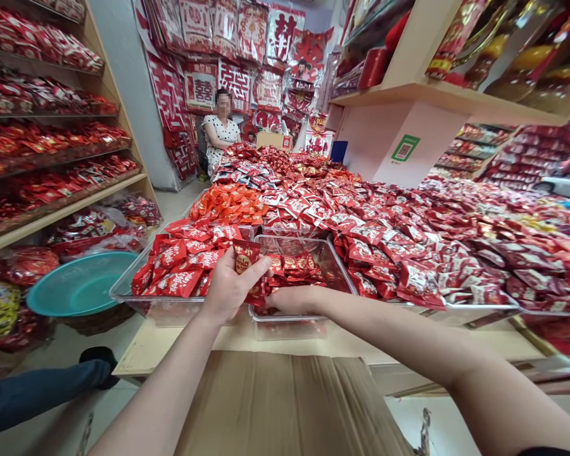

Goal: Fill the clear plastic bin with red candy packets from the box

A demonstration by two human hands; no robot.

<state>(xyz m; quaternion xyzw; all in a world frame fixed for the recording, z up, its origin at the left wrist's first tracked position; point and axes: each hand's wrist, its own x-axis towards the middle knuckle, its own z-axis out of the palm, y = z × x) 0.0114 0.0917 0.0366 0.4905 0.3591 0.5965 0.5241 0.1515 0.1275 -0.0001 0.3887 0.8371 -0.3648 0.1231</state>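
Note:
My left hand is closed on a dark red packet with gold print, held upright over the seam between two clear bins. My right hand reaches low into the front of the middle clear bin; its fingers are hidden behind the packets, so what they hold cannot be made out. Red packets with gold print lie in that bin, leaving part of its right side bare. The left clear bin is heaped with bright red packets with white lettering.
Open cardboard stands below the bins, at the table's front edge. Many packets fill bins to the right and behind. A teal basin is at left; a person is at the back. A shelf overhangs the upper right.

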